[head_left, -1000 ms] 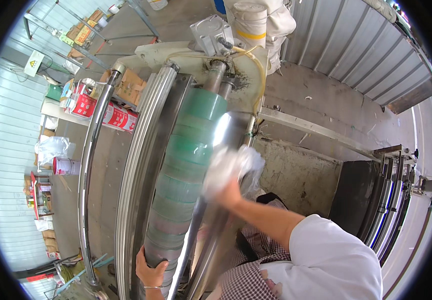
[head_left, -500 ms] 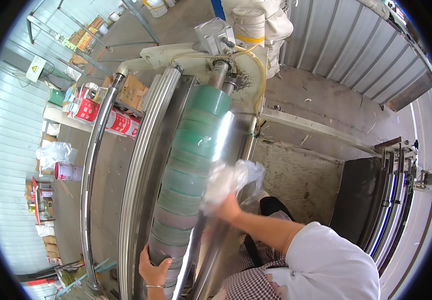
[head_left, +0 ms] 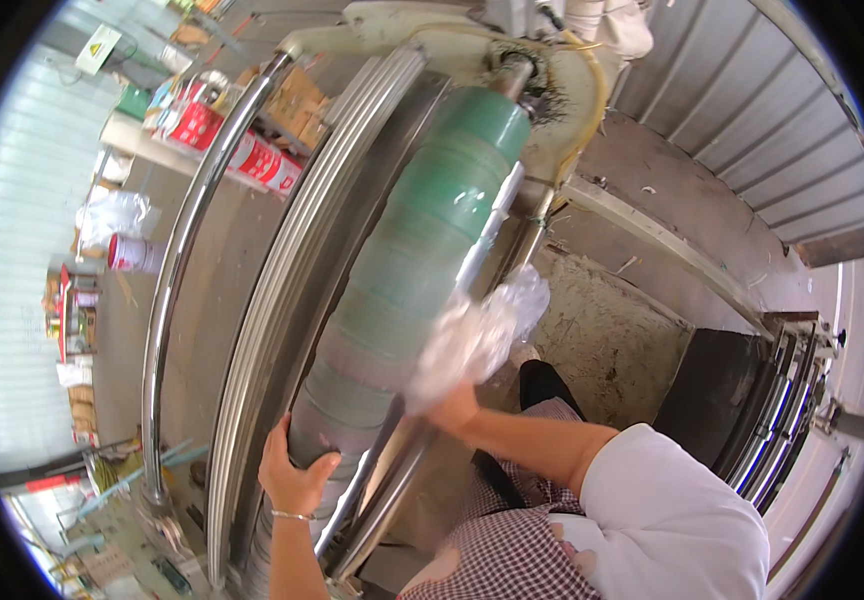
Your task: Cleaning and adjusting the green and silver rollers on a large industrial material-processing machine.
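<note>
A large green roller (head_left: 407, 270) is seen running diagonally through the middle of the frame, its long axis stretched from the lower left of centre up to the upper right, where its far end meets a cream-coloured machine housing (head_left: 562, 90). The left hand (head_left: 295, 470) is raised from the lower edge of the frame on a bare forearm with a thin bracelet at the wrist; its palm is laid flat against the near end of the roller, with the fingers spread and curved over the green surface rather than closed round anything. The right arm is extended from a white short sleeve (head_left: 672, 520) at the lower right, bent at the elbow and reaching up and leftward across the frame. The right hand (head_left: 455, 408) is closed on a crumpled wad of clear plastic film (head_left: 477, 335), which is pressed against the right flank of the roller near its middle; the fingers themselves are largely hidden by the film, so only a closed grip can be made out. Slim polished steel shafts (head_left: 487, 235) are set just beside the roller on its right and parallel to it, and a curved steel guard rail (head_left: 187, 240) is seen following the same line at the left. A shelf with red-labelled tins (head_left: 252, 155) is visible in the upper left, and checked fabric (head_left: 522, 540) at the bottom centre.
</note>
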Motion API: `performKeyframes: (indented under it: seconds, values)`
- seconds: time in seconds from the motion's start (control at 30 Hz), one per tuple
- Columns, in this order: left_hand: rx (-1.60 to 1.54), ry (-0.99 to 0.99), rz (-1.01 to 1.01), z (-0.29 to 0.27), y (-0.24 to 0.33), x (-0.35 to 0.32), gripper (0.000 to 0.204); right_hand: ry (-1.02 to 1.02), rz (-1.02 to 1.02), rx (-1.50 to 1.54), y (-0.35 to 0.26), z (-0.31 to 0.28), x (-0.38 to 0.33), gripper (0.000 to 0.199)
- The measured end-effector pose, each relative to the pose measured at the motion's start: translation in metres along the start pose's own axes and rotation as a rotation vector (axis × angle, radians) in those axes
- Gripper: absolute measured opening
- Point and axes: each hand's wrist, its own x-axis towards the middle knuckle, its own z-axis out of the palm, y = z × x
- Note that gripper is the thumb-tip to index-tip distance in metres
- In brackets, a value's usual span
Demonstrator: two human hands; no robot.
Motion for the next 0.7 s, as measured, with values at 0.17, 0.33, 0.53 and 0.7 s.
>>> performKeyframes:
  seconds: [0.17,0.33,0.53,0.7]
  values:
    - [-0.003,-0.009,-0.046,0.002,0.000,0.000,0.092,-0.178,-0.275,0.525,-0.071,0.052,-0.059,0.019]
    - [0.020,-0.008,-0.098,-0.002,0.002,-0.005,0.089,-0.384,-0.288,0.651,-0.059,0.035,-0.037,0.020]
    - [-0.113,0.149,-0.030,-0.014,-0.008,-0.024,0.076,-0.484,0.138,1.024,0.087,-0.075,0.068,0.021]
    - [-0.263,0.553,0.088,-0.038,-0.034,-0.104,0.057,-0.815,0.330,1.370,0.056,-0.069,0.058,0.023]
